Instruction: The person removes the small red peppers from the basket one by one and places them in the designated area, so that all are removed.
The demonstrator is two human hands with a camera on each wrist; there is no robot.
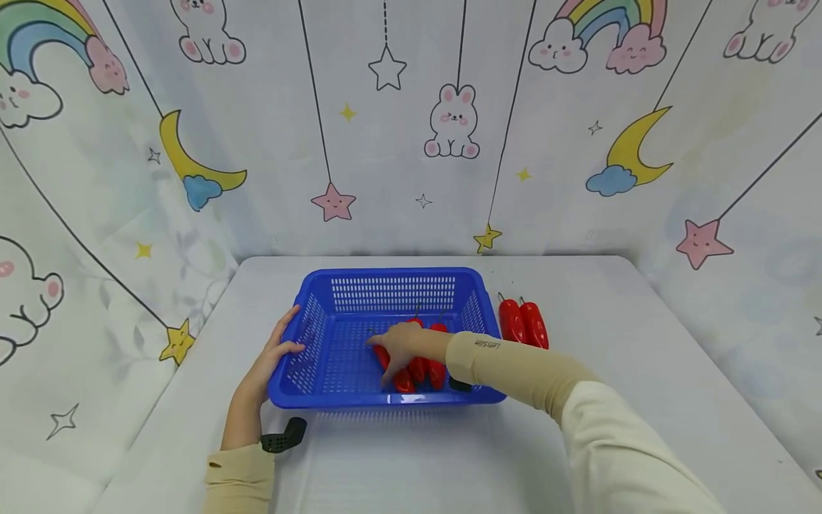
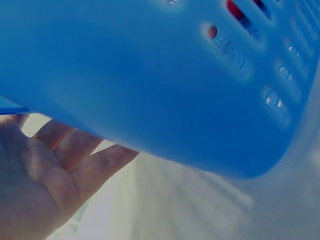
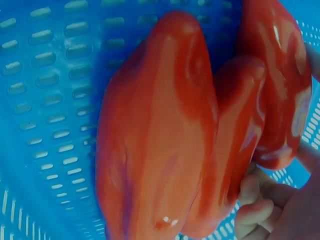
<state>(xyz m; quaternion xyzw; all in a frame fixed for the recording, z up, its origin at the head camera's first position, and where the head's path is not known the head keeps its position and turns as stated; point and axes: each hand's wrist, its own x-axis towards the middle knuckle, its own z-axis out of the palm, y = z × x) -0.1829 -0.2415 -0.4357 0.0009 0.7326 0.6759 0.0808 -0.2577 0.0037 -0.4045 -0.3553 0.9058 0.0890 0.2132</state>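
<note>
A blue plastic basket [image 1: 385, 400] with slotted walls stands on the white table. At its left side, my left hand [image 1: 265, 364] holds the rim, with the thumb and a finger reaching over the edge; in the left wrist view its fingers pass partly out of sight behind the blue wall [image 2: 150, 100]. Inside the basket, toward the right, lie several glossy red peppers [image 1: 437, 373]. Over them, my right hand [image 1: 403, 344] grips the leftmost red pepper [image 3: 275, 75], its fingers on both sides of it. Two other peppers [image 3: 155, 130] lie beside that one in the right wrist view.
Two more red peppers [image 1: 523, 323] lie side by side on the table, just right of the basket. The white table [image 1: 398, 464] reaches back to a patterned curtain [image 1: 398, 178]. Each wrist carries a black camera mount [image 1: 285, 436].
</note>
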